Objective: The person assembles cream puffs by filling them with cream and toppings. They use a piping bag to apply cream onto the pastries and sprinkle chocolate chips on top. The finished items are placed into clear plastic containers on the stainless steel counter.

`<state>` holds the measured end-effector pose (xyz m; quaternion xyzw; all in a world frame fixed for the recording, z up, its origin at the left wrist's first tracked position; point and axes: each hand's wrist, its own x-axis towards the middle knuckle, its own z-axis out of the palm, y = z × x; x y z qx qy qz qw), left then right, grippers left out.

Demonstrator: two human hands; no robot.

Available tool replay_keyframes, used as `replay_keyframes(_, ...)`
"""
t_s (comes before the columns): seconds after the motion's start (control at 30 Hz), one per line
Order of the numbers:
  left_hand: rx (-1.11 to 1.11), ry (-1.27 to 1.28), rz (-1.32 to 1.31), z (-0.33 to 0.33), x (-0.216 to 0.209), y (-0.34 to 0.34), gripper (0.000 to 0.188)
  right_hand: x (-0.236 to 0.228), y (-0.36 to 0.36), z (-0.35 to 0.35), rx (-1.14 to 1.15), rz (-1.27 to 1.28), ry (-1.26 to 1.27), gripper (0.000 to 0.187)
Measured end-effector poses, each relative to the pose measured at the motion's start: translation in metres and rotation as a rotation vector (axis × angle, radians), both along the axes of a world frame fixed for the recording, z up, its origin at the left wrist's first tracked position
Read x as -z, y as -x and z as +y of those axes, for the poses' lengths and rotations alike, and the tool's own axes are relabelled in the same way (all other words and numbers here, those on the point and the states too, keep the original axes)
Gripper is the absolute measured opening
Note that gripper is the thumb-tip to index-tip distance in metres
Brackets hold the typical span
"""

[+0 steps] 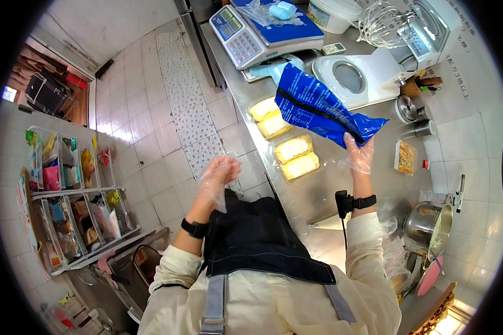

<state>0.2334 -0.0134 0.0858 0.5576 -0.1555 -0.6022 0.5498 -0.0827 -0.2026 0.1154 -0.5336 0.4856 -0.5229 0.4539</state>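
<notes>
My right hand (360,154), in a clear plastic glove, grips the lower right end of a blue plastic bag (318,106). The bag slants over the steel counter, and white print covers part of it. Beneath and left of it, two clear trays hold pale yellow cake rolls: one tray (271,118) lies partly under the bag's edge, the other (297,157) nearer to me. My left hand (217,177), also in a clear glove, is in the air left of the counter. Its fingers are curled together, and I see nothing in them.
On the counter (332,192) stand a blue-topped digital scale (262,36), a white stand mixer (363,78) with a wire whisk (383,25), a white tub (332,14) and a small box of food (405,158). Metal pots (427,223) sit at right. A packed rack (81,195) stands left.
</notes>
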Motion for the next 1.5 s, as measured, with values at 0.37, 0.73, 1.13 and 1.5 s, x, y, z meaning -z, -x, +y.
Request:
replay_keyframes(0.37, -0.203, -0.11, -0.033, 0.035, 0.021, -0.023, 0.016, 0.021, -0.01, -0.019, -0.066, 0.068, -0.002, 0.054)
replay_keyframes(0.73, -0.159, -0.147, -0.048, 0.036, 0.022, -0.012, 0.017, 0.027, -0.012, -0.018, -0.116, 0.049, 0.023, 0.057)
replay_keyframes(1.13, -0.181, -0.173, -0.085, 0.039, 0.012, -0.008, 0.013, 0.039, -0.001, -0.02, -0.111, 0.105, 0.007, 0.059)
replay_keyframes(1.5, -0.191, -0.164, -0.093, 0.044, 0.011, -0.006, 0.013, 0.043, 0.007, -0.02, -0.034, 0.042, -0.023, 0.058)
